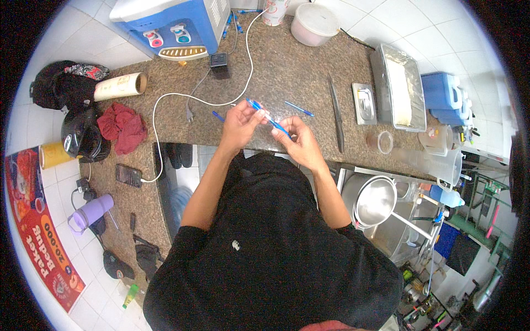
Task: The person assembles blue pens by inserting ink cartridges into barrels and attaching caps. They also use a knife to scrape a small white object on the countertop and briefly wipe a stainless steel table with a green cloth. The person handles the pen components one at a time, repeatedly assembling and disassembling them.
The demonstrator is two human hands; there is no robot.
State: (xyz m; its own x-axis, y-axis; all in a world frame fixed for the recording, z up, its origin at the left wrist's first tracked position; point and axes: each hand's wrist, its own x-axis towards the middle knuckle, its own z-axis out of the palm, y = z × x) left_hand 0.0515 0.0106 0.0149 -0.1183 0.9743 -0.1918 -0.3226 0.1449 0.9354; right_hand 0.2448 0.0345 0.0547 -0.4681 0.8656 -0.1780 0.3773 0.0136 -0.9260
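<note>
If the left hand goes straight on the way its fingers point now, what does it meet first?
The left hand points up and slightly right over the counter. Beyond the blue pen it holds, the white cable probably comes first; height above the counter is unclear.

White tiled walls (397,22) close in a narrow kitchen, where a speckled brown stone table (287,71) runs in an L along them under even, bright light. A blue and white water dispenser (171,25) stands at the far corner of the table, and a red poster (38,220) hangs on the tiles at the left. To the right the table gives way to a steel sink (397,231) with a tap (411,223) over it.
</note>
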